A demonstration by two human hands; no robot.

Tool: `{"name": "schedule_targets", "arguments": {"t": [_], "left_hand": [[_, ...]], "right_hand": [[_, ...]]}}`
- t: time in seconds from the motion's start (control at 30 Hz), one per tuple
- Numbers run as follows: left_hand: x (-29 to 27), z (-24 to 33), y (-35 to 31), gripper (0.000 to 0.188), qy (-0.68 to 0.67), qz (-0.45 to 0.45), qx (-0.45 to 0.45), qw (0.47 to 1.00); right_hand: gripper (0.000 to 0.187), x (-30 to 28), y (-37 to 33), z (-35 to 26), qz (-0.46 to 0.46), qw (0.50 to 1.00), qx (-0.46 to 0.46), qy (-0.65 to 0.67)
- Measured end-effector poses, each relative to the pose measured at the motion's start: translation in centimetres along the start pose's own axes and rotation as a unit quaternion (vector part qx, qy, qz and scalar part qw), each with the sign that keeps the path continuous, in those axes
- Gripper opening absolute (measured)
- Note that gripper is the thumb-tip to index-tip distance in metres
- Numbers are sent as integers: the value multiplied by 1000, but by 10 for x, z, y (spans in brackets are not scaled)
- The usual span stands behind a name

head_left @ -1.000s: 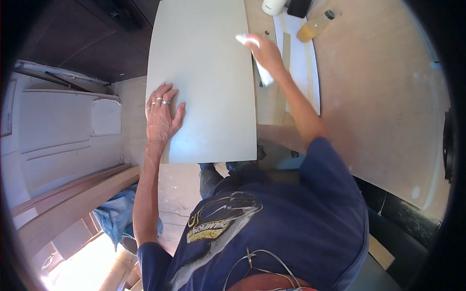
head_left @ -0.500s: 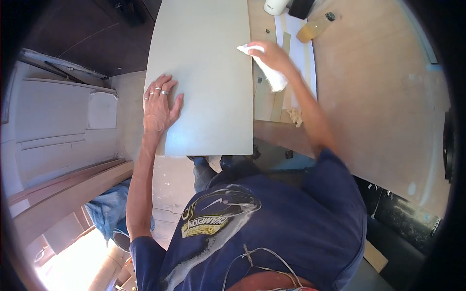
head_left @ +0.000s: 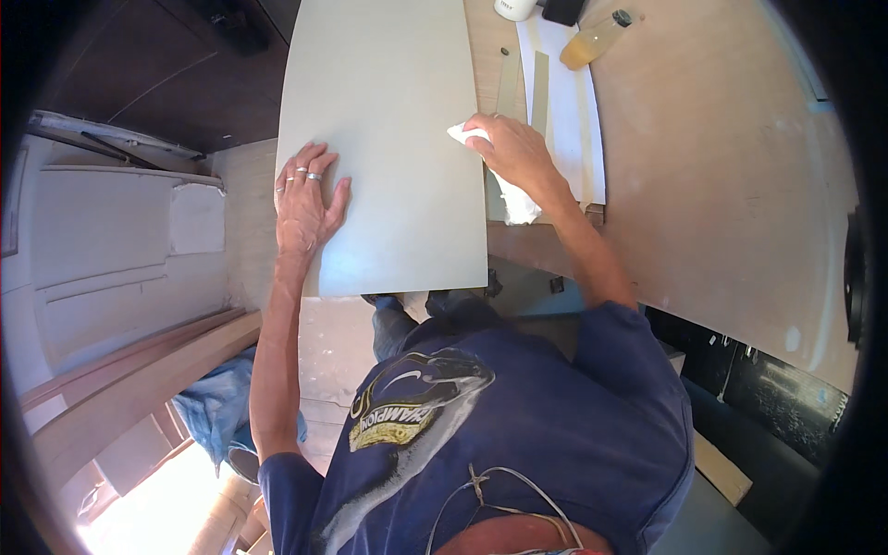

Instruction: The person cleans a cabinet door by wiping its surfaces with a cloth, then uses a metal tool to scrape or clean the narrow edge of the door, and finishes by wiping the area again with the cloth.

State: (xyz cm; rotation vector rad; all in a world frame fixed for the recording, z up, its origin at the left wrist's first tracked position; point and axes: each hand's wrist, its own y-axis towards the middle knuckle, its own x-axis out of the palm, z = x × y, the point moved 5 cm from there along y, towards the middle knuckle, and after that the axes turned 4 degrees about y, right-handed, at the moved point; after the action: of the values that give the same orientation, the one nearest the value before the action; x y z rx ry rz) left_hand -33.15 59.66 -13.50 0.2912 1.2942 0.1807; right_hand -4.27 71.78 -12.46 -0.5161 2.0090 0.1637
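Observation:
A large pale grey-white panel (head_left: 388,185) lies flat before me, its near edge above my feet. My left hand (head_left: 307,199) rests flat on its left side, fingers stretched out, rings on some of them. At the panel's right edge, my right hand (head_left: 513,153) is closed on a white cloth (head_left: 520,205). One corner of the cloth pokes out past the fingertips over the panel, and the rest hangs down below the palm. The grip's inner side is partly hidden.
On the wooden workbench (head_left: 703,185) to the right lie a white sheet (head_left: 583,120), thin strips (head_left: 540,88) and a bottle of yellowish liquid (head_left: 592,42). A white container (head_left: 514,8) and a dark object (head_left: 562,10) are farther back. Long boards (head_left: 148,379) lean at the lower left.
My right hand has moved down along the panel's right edge, toward me, with the cloth. The left hand has stayed in place on the panel.

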Motion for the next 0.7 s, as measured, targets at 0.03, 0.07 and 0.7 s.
{"name": "schedule_targets", "arguments": {"t": [0.03,0.07,0.7], "left_hand": [[0,0,0,39,-1,3,-4,1000],[-1,2,2,38,-4,3,-4,1000],[1,-3,-5,41,3,13,37,999]], "right_hand": [[30,-1,8,3,17,1000,-14,11],[29,-4,20,10,34,999,-22,23],[29,31,-121,-29,71,997,18,8]]}}
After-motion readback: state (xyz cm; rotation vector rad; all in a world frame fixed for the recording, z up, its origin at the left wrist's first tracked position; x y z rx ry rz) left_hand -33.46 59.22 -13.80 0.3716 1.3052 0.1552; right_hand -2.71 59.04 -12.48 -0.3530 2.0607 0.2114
